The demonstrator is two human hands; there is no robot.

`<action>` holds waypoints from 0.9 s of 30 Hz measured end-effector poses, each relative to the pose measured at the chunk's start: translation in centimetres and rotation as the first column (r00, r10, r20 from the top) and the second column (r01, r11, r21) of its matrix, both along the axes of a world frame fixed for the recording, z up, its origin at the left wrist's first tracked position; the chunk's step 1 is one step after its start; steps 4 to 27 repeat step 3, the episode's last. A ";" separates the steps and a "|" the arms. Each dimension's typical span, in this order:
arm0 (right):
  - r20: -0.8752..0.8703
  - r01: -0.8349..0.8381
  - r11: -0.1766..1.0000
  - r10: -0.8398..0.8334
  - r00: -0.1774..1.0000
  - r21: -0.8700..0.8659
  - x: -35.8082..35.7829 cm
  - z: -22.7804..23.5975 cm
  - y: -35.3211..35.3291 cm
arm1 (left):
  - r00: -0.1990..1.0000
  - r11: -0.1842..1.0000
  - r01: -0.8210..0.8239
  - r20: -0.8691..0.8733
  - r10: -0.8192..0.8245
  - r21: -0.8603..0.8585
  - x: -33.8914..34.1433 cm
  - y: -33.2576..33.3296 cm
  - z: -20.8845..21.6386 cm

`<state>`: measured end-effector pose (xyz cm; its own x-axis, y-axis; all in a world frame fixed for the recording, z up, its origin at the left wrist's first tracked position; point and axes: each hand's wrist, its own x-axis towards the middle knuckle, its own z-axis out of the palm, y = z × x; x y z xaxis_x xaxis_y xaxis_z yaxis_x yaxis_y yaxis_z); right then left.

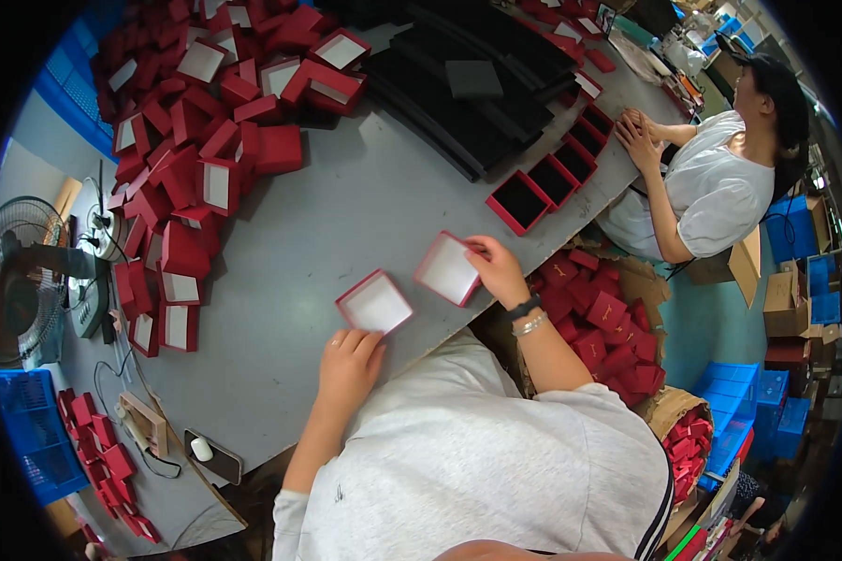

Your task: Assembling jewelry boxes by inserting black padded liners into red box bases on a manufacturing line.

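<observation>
Two shallow red boxes with white insides lie open side up near the table's front edge. My left hand [350, 366] is at the near edge of the left red box [374, 301], its fingers pressed together on the rim; their tips are partly hidden. On the right, the other red box [446, 268] is tilted a little, and my right hand [498, 271] grips its right side between thumb and fingers. A small gap separates the boxes. Beyond my right hand, several red boxes with black inserts [518, 203] stand in a row along the table edge.
A big heap of red box parts [187, 178] covers the table's far left. Black sheets [458, 122] are stacked at the back. A co-worker [711, 178] sits at the right edge. Below it stands a carton of red boxes [608, 323]. A fan [28, 280] is at left.
</observation>
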<state>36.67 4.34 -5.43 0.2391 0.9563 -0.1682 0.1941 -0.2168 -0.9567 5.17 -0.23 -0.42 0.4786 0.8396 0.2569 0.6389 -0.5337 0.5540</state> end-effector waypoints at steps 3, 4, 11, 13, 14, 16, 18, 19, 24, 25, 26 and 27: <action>0.379 -0.017 0.973 -0.073 0.922 0.228 1.7 0.5 -2.8 | 0.979 0.979 0.198 -0.044 -0.200 -0.052 4.1 2.5 0.1; 0.379 -0.017 0.973 -0.073 0.922 0.228 1.7 0.5 -2.8 | 0.979 0.979 0.198 -0.044 -0.200 -0.052 4.1 2.5 0.1; 0.379 -0.017 0.973 -0.073 0.922 0.228 1.7 0.5 -2.8 | 0.979 0.979 0.198 -0.044 -0.200 -0.052 4.1 2.5 0.1; 0.379 -0.017 0.973 -0.073 0.922 0.228 1.7 0.5 -2.8 | 0.979 0.979 0.198 -0.044 -0.200 -0.052 4.1 2.5 0.1; 0.379 -0.017 0.973 -0.073 0.922 0.228 1.7 0.5 -2.8 | 0.979 0.979 0.198 -0.044 -0.200 -0.052 4.1 2.5 0.1; 0.379 -0.017 0.973 -0.073 0.922 0.228 1.7 0.5 -2.8 | 0.979 0.979 0.198 -0.044 -0.200 -0.052 4.1 2.5 0.1; 0.379 -0.017 0.973 -0.073 0.922 0.228 1.7 0.5 -2.8 | 0.979 0.979 0.198 -0.044 -0.200 -0.052 4.1 2.5 0.1; 0.379 -0.017 0.973 -0.073 0.922 0.228 1.7 0.5 -2.8 | 0.979 0.979 0.198 -0.044 -0.200 -0.052 4.1 2.5 0.1; 0.379 -0.017 0.973 -0.073 0.922 0.228 1.7 0.5 -2.8 | 0.979 0.979 0.198 -0.044 -0.200 -0.052 4.1 2.5 0.1; 0.379 -0.017 0.973 -0.073 0.922 0.228 1.7 0.5 -2.8 | 0.979 0.979 0.198 -0.044 -0.200 -0.052 4.1 2.5 0.1; 0.379 -0.017 0.973 -0.073 0.922 0.228 1.7 0.5 -2.8 | 0.979 0.979 0.198 -0.044 -0.200 -0.052 4.1 2.5 0.1; 0.379 -0.017 0.973 -0.073 0.922 0.228 1.7 0.5 -2.8 | 0.979 0.979 0.198 -0.044 -0.200 -0.052 4.1 2.5 0.1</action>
